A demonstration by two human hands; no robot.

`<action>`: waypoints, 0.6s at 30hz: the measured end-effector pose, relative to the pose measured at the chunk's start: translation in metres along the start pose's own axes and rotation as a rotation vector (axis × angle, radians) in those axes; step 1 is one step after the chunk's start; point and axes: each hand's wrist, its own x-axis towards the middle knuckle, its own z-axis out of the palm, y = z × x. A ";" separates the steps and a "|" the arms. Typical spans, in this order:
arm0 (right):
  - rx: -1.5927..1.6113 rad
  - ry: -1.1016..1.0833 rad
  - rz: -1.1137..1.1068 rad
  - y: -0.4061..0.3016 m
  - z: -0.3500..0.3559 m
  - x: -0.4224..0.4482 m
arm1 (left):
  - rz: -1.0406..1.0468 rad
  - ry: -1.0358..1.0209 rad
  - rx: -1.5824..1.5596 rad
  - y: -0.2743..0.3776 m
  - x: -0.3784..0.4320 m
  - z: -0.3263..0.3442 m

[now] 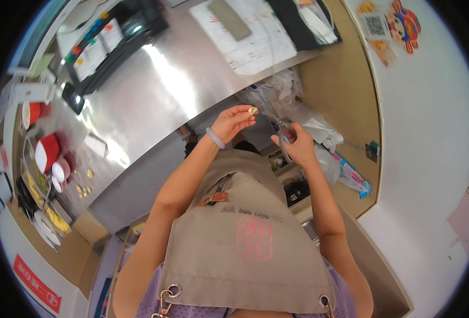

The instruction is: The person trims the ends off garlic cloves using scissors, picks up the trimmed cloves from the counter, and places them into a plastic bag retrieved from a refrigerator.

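Between the thumb and fingertips of my left hand [233, 122] is a small pale yellow piece of food [252, 111], possibly a garlic clove. A pair of scissors with grey handles [284, 146] sits in my right hand [301, 146], thumb and fingers around the handles. Its blades point up and away from me; against the plastic bags behind, I cannot tell how far apart they are. The scissors and the food piece do not touch. Both hands are in the air, just off the steel counter's front edge. Several similar pale pieces [84, 191] lie on the counter at the left.
The steel counter [167, 103] runs along the front and left. On it are red containers [47, 153], stacked small cups [61, 170], a phone [72, 98] and papers [254, 51]. Plastic bags [310, 123] fill the right corner beside a wooden panel [334, 75]. Below is an open drawer [298, 204].
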 end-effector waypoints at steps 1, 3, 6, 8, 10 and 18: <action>-0.073 0.041 -0.040 0.015 -0.005 0.004 | -0.044 0.013 0.010 -0.009 0.018 0.003; -0.225 0.108 -0.128 0.039 -0.011 0.013 | -0.087 0.076 0.044 -0.023 0.049 0.007; -0.281 0.164 -0.192 0.072 -0.012 0.031 | -0.117 0.123 0.096 -0.040 0.086 0.007; -0.338 0.196 -0.194 0.087 -0.013 0.046 | -0.139 0.146 0.136 -0.051 0.109 0.004; -0.356 0.193 -0.186 0.098 -0.012 0.062 | -0.146 0.169 0.154 -0.059 0.127 0.000; -0.337 -0.025 -0.031 0.103 -0.006 0.103 | 0.020 0.141 -0.072 -0.084 0.157 -0.046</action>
